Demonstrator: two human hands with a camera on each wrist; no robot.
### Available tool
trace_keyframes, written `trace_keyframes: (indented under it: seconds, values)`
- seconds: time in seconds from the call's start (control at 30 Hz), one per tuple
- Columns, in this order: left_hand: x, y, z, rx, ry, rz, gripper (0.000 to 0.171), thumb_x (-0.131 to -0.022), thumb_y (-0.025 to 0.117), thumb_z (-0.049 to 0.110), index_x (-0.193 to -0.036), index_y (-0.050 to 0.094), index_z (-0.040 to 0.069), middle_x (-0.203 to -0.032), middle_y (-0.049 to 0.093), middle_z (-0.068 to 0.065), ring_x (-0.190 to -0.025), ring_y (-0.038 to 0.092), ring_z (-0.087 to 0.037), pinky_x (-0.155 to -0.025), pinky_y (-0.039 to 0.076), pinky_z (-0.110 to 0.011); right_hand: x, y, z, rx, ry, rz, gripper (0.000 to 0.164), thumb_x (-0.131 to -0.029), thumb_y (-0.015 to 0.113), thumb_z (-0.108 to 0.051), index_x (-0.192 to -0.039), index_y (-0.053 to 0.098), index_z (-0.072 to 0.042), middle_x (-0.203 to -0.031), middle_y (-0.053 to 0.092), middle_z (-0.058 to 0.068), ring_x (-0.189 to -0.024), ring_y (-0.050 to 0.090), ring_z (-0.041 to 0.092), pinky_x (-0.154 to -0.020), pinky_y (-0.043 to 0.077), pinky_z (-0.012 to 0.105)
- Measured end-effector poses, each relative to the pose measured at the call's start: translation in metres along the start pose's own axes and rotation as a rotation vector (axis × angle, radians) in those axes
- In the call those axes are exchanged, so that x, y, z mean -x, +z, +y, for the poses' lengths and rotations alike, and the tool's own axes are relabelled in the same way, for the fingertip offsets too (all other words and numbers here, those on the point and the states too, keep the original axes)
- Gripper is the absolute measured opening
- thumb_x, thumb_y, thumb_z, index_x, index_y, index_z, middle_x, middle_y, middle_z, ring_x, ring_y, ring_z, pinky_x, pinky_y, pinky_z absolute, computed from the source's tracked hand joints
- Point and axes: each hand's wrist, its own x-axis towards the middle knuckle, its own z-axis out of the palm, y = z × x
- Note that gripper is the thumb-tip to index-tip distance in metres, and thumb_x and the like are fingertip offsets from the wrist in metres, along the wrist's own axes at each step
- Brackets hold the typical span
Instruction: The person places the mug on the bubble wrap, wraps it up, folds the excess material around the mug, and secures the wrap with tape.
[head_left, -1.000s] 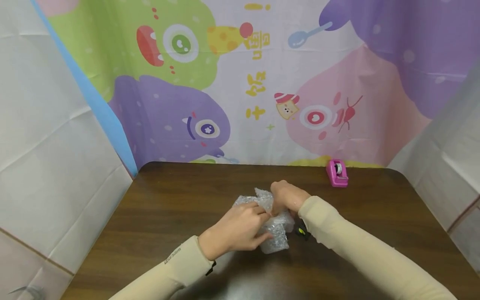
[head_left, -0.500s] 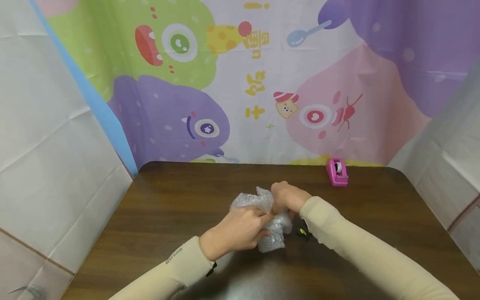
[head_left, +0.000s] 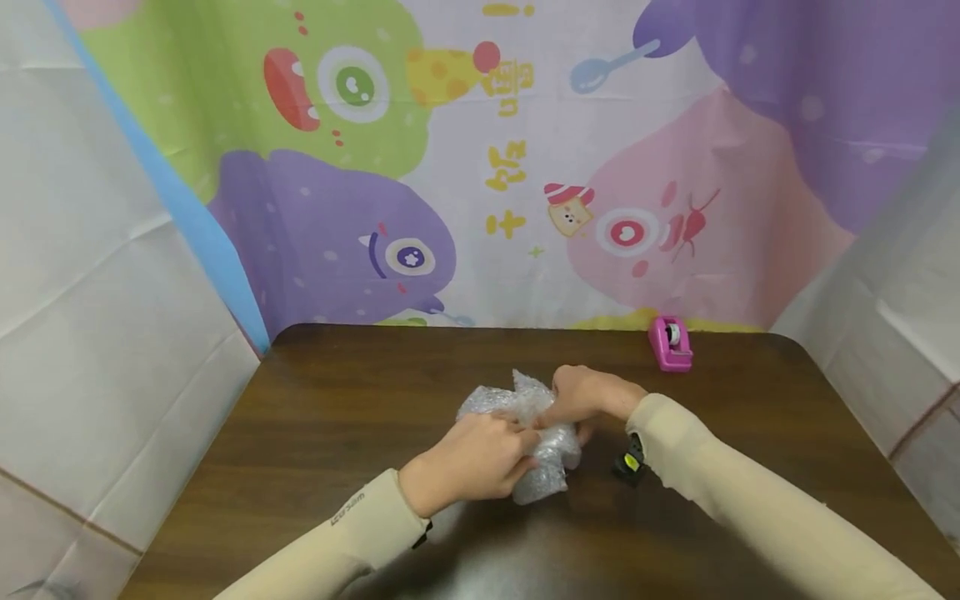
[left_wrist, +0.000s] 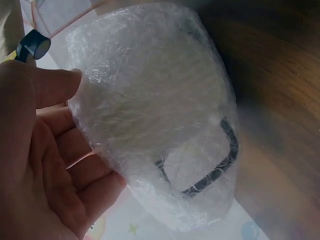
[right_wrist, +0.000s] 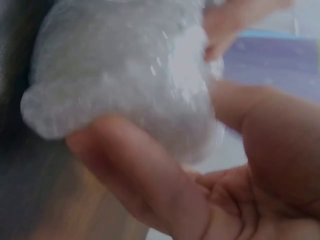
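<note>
A bundle of clear bubble wrap [head_left: 546, 471] sits between both hands near the middle of the table. Through the wrap [left_wrist: 150, 85] in the left wrist view, a pale round body and a dark-edged loop like a mug handle [left_wrist: 214, 176] show blurrily. My left hand [head_left: 474, 458] pinches the wrap from the left with thumb and fingers. From the right, my right hand [head_left: 588, 393] holds the wrap's other side. In the right wrist view the right fingers [right_wrist: 145, 170] curl under a rolled edge of wrap, with the thumb against its side.
A pink tape dispenser [head_left: 670, 343] stands at the back right of the dark wooden table [head_left: 337, 400]. Behind the table hangs a cartoon-printed cloth [head_left: 517, 275]. A black wrist device [head_left: 630, 461] shows beneath the right sleeve.
My right hand has shifted slightly to the right, still on the bubble wrap. The left fingers have drawn in on the wrap, and the bundle has turned a little.
</note>
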Motion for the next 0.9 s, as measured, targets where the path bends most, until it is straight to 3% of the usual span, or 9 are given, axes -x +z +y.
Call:
trace_keyframes:
  seconds: [0.17,0.27,0.4,0.57,0.9]
  values:
    - [0.002,0.000,0.000,-0.044,0.009,-0.012,0.023,-0.099,0.065,0.041,-0.090,0.067,0.020,-0.082,0.067,0.005,-0.077,0.067,-0.016,-0.053,0.052,-0.030,0.002,0.001,0.008,-0.176,-0.029,-0.043,0.033,-0.085,0.081,-0.024,-0.083,0.056,-0.003,-0.078,0.060,0.008,-0.054,0.067,0.021,-0.054,0.061,0.035]
    - [0.003,-0.001,-0.001,-0.048,0.019,-0.028,0.022,-0.098,0.067,0.041,-0.098,0.070,0.020,-0.093,0.069,0.005,-0.082,0.068,-0.015,-0.054,0.054,-0.031,0.001,0.005,0.008,-0.187,-0.025,-0.019,0.033,-0.083,0.081,-0.022,-0.090,0.056,-0.001,-0.085,0.062,0.012,-0.055,0.067,0.022,-0.053,0.061,0.035]
    - [0.004,-0.006,-0.003,-0.008,0.018,-0.104,0.022,-0.093,0.072,0.038,-0.106,0.071,0.019,-0.109,0.072,0.006,-0.095,0.070,-0.015,-0.060,0.058,-0.033,0.000,0.007,0.007,-0.151,-0.019,0.007,0.032,-0.083,0.080,-0.022,-0.089,0.057,-0.001,-0.084,0.064,0.013,-0.051,0.067,0.022,-0.052,0.060,0.034]
    - [0.003,-0.009,-0.005,0.013,-0.004,-0.164,0.020,-0.089,0.076,0.035,-0.101,0.067,0.022,-0.099,0.071,0.004,-0.092,0.069,-0.016,-0.056,0.055,-0.033,0.002,0.007,0.006,-0.141,-0.022,0.020,0.036,-0.086,0.080,-0.029,-0.087,0.056,-0.001,-0.083,0.064,0.013,-0.049,0.068,0.020,-0.053,0.061,0.034]
    - [0.000,-0.006,-0.005,-0.003,-0.001,-0.154,0.017,-0.092,0.075,0.036,-0.095,0.066,0.021,-0.086,0.068,0.005,-0.081,0.068,-0.013,-0.051,0.053,-0.029,0.010,0.008,0.013,-0.148,-0.039,0.057,0.047,-0.090,0.076,-0.047,-0.082,0.055,-0.006,-0.075,0.060,0.007,-0.051,0.068,0.022,-0.061,0.062,0.039]
